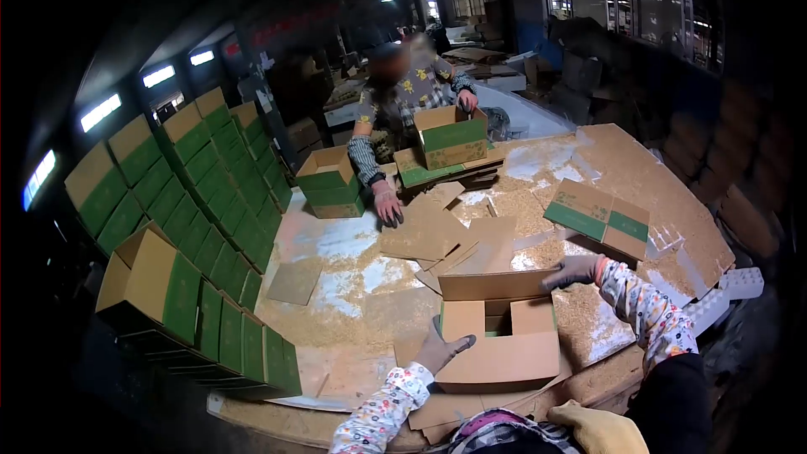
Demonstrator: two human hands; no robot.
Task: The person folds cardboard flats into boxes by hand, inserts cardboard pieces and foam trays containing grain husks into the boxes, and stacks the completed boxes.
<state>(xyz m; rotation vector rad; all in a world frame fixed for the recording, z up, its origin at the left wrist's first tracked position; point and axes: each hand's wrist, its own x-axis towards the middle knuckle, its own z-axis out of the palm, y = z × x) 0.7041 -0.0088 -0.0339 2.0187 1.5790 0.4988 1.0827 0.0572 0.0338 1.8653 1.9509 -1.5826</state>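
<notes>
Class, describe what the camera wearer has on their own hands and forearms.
The left hand and right hand wear greyish gloves. The left sleeve and right sleeve are white with a small multicoloured print. A coral band shows at the right wrist; dark cloth covers the arm above that sleeve.

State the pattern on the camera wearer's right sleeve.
The right sleeve is white with a small, multicoloured, flower-like print; it shows best in the head view.

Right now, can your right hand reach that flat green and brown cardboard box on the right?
Probably yes: nothing seems to stand between the gloved right hand and the flat cardboard box nearby.
</notes>
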